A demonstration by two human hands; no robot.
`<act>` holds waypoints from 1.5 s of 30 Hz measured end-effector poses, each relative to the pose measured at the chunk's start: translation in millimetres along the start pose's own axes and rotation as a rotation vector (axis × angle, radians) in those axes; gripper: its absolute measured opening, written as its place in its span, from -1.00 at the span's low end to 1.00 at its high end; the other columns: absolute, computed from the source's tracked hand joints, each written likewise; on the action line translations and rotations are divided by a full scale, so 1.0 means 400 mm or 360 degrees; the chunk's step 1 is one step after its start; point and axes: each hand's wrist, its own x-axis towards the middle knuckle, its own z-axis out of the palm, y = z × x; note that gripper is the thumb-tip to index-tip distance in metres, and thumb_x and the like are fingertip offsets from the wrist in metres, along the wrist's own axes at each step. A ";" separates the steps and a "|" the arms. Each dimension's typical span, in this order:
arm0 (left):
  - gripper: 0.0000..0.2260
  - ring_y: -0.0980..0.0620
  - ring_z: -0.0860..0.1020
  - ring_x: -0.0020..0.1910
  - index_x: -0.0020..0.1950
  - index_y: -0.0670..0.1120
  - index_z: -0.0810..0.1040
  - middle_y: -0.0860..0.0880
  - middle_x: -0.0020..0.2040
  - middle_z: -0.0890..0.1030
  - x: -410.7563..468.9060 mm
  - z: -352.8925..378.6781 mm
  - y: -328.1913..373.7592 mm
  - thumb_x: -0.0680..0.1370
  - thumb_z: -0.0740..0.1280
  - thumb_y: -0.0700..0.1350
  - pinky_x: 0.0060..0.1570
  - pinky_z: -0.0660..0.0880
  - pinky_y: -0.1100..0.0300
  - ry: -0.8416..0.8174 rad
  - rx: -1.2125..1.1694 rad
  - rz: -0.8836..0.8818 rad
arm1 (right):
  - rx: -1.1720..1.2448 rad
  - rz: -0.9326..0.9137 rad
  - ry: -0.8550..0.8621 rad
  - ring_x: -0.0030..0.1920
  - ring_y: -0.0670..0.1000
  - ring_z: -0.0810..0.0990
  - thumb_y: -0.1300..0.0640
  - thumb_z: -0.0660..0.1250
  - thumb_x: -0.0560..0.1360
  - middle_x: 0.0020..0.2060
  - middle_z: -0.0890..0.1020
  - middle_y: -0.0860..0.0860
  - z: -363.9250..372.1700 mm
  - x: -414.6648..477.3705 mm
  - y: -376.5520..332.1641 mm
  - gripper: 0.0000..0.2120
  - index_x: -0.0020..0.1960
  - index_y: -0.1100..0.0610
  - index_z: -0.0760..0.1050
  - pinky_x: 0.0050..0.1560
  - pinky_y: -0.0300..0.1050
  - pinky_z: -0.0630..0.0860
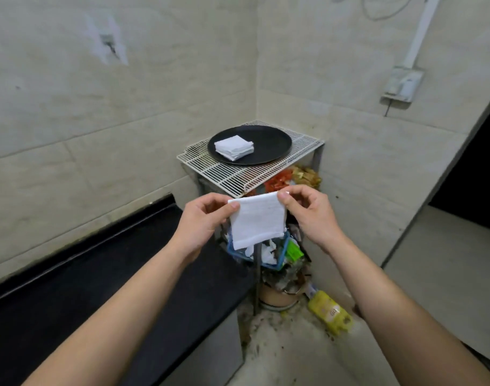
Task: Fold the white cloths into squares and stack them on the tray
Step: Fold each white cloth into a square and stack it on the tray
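Note:
A white cloth [256, 220] hangs folded in the air in front of me. My left hand [203, 221] pinches its top left corner and my right hand [307, 211] pinches its top right corner. Beyond it, a round black tray [274, 140] sits on a white wire rack [232, 174]. A stack of folded white cloths [234, 147] lies on the left part of the tray.
A black counter [104, 274] runs along the left wall below my left arm. Under the rack are a blue basket [281, 260] of scraps, a pot and litter; a yellow packet [330, 312] lies on the floor. A dark doorway [475, 185] opens at the right.

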 end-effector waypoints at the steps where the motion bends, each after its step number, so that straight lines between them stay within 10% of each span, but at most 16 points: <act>1: -0.88 0.13 0.58 -0.18 -0.11 -0.10 0.68 0.00 -0.18 0.66 0.043 0.019 -0.009 0.43 0.51 -0.08 -0.16 0.53 0.24 -0.0007 -0.0003 0.0022 | -0.0005 -0.0007 -0.0012 -0.23 -0.18 0.56 0.02 0.45 0.52 -0.19 0.68 -0.14 -0.016 0.042 0.014 -0.95 -0.11 -0.06 0.66 -0.15 -0.24 0.52; 18: -0.91 -0.11 0.66 -0.08 -0.08 -0.12 0.68 -0.10 -0.11 0.70 0.654 0.297 0.017 0.49 0.50 -0.11 0.00 0.61 -0.05 0.0083 0.0167 0.0063 | 0.0052 -0.0103 -0.0128 -0.31 -0.23 0.53 0.12 0.46 0.52 -0.33 0.64 -0.18 -0.263 0.692 0.181 -0.95 -0.12 0.02 0.65 -0.23 -0.31 0.48; 32: -0.92 0.19 0.52 -0.29 -0.13 -0.12 0.58 0.04 -0.24 0.60 0.979 0.401 -0.033 0.51 0.46 -0.20 -0.23 0.42 0.41 0.0704 0.0600 0.0033 | -0.0007 -0.0174 -0.0753 -0.09 -0.16 0.60 -0.02 0.41 0.54 -0.15 0.67 -0.13 -0.252 1.172 0.338 -0.92 -0.04 -0.03 0.63 0.03 -0.19 0.56; 45: -0.92 0.10 0.60 -0.13 -0.16 0.14 0.56 0.14 -0.17 0.64 1.264 0.297 -0.206 0.51 0.40 -0.05 -0.04 0.56 0.10 0.0333 0.1482 -0.0315 | -0.0313 0.0049 -0.0874 -0.20 -0.31 0.60 0.00 0.45 0.52 -0.21 0.66 -0.20 -0.107 1.387 0.551 -0.99 -0.06 -0.09 0.64 -0.09 -0.38 0.47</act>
